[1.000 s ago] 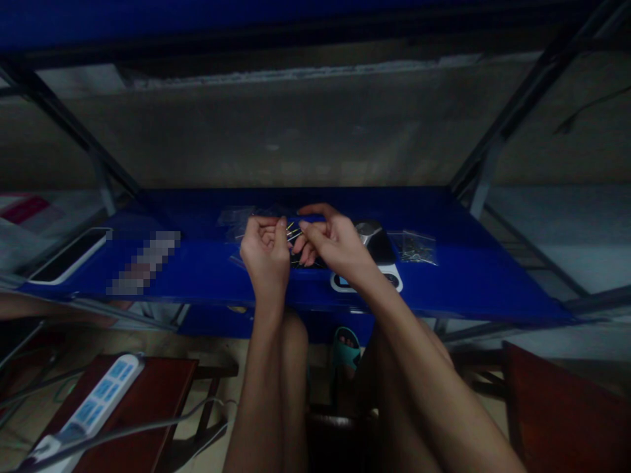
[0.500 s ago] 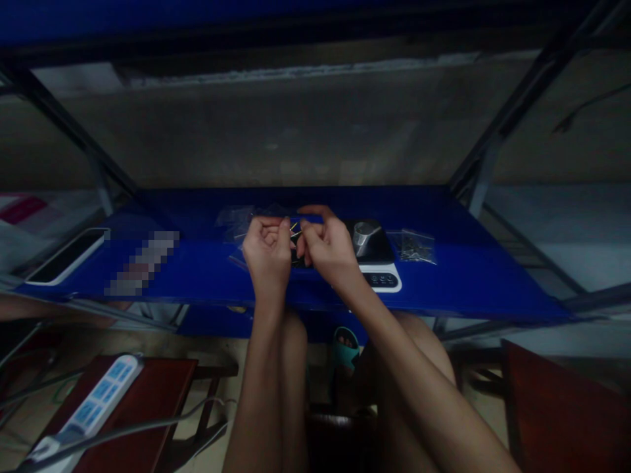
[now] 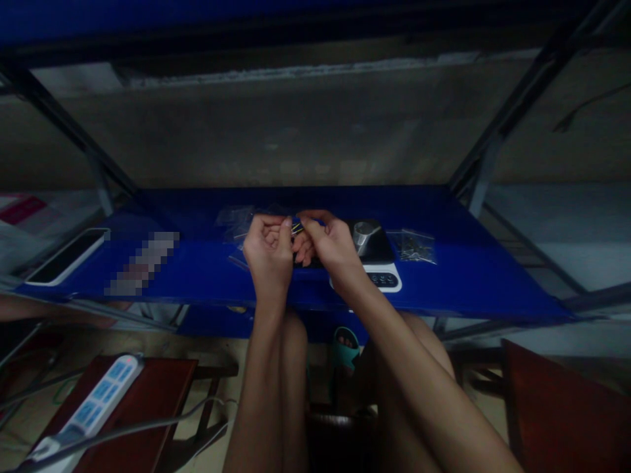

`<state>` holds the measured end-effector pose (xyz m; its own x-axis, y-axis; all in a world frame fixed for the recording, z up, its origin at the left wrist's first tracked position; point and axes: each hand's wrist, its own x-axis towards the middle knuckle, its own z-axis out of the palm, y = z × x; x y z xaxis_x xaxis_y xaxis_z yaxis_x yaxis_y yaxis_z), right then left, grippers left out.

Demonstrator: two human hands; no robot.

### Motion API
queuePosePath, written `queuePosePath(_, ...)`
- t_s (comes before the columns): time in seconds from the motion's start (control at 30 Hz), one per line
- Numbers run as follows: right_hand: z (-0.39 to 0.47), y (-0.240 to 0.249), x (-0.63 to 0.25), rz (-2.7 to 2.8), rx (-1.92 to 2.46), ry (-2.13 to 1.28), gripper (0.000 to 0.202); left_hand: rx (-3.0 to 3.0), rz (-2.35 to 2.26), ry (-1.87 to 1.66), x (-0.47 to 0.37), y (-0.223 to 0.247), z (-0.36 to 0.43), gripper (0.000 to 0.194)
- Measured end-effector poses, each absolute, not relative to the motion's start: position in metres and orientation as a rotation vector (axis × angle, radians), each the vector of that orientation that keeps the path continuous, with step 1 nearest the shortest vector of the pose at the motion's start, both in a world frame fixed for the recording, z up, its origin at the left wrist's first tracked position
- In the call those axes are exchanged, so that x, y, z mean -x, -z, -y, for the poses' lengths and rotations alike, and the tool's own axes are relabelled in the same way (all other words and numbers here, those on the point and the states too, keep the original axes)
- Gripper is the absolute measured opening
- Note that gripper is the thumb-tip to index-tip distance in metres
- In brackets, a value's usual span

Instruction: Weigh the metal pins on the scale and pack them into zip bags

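My left hand point(image 3: 270, 242) and my right hand point(image 3: 326, 242) are close together above the blue table point(image 3: 463, 276). Small thin yellowish pieces point(image 3: 296, 228) lie between the fingertips; my left thumb and fingers pinch them, and my right thumb and forefinger close on them from the other side. What exactly they are is too small to tell. Behind my right hand stands a black and white scale point(image 3: 387, 278) with a round metal cup point(image 3: 365, 236) on it. Right of the scale is a clear bag point(image 3: 417, 246) of small metal parts. Clear plastic bags point(image 3: 235, 215) lie behind my left hand.
A phone-like device point(image 3: 69, 256) with a white rim lies at the table's left end, beside a pixelated patch. Below left, a power strip point(image 3: 106, 394) rests on a brown stool point(image 3: 162, 387). Metal posts point(image 3: 478, 177) frame the table, and another brown stool stands at right.
My right hand's fingers have shifted and its lower fingers now spread more below the thin pieces. The yellowish pieces have tilted a little. My left hand has barely moved.
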<state>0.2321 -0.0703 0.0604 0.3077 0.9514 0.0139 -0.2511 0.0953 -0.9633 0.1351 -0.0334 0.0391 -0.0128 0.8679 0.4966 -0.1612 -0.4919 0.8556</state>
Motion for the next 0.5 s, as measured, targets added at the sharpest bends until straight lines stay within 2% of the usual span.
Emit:
queuePosePath(0.23,0.0695,-0.0569,-0.2311,0.737,1.121,-0.944,0.02,-1.551,-0.752,-1.667,-0.136,-0.04,0.0344,0.017)
queuePosePath(0.33,0.0719,-0.0591,-0.2326,0.633,1.032,-1.048,0.014,-1.538,-0.731,-1.66,-0.1367,-0.0409,0.0351,0.018)
queuePosePath(0.5,0.0765,-0.0643,-0.2389,0.553,0.913,-1.269,0.019,-1.523,-0.698,-1.625,-0.1347,-0.0409,0.0322,0.024)
